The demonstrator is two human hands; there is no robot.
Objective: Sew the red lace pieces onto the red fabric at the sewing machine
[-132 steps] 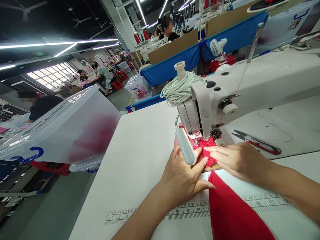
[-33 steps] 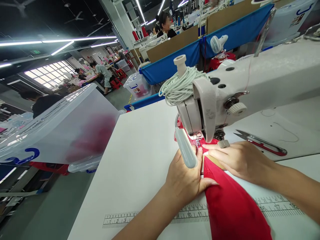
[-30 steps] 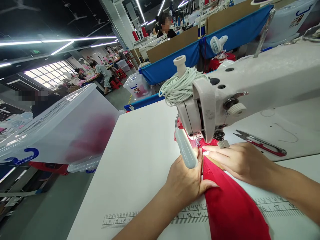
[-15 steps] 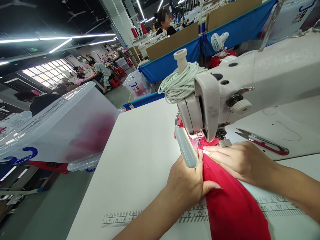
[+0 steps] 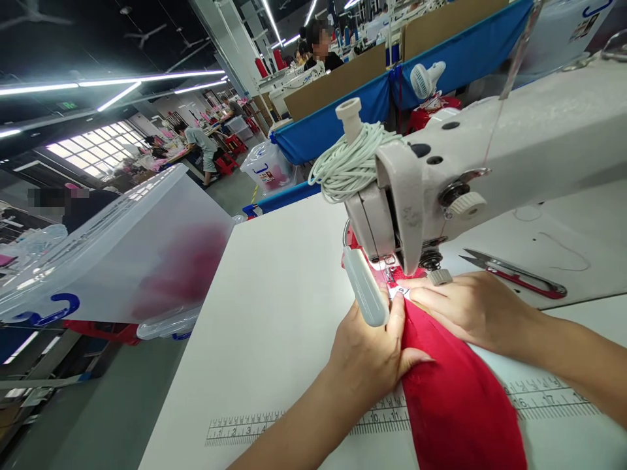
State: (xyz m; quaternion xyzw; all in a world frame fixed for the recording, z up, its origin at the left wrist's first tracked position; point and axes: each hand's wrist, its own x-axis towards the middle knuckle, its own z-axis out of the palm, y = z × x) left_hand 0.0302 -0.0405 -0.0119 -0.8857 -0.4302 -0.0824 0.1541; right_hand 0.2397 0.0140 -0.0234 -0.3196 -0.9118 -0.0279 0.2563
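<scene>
A long piece of red fabric (image 5: 455, 398) runs from the table's front edge up under the white sewing machine's head (image 5: 377, 222). My left hand (image 5: 369, 346) lies on the fabric's left edge, index finger stretched toward the presser foot (image 5: 390, 274) and thumb spread out over the cloth. A small white label (image 5: 399, 292) with dark marks shows at the left fingertip. My right hand (image 5: 473, 303) rests along the fabric's right side, fingers extended flat near the foot. A grey-white rounded lever (image 5: 366, 287) hides some left fingers, and the thread-tension knob covers part of the right fingers.
Thread snips (image 5: 514, 274) with a red handle lie right of the machine. A ruler scale (image 5: 240, 431) crosses the white table (image 5: 274, 287). A bundle of pale cord (image 5: 350, 163) hangs on the machine's post. A clear plastic bin (image 5: 176, 241) stands to the left. Co-workers sit farther back.
The label at my left fingertip shows more clearly. Both hands keep nearly the same place on the fabric, and the view has shifted slightly.
</scene>
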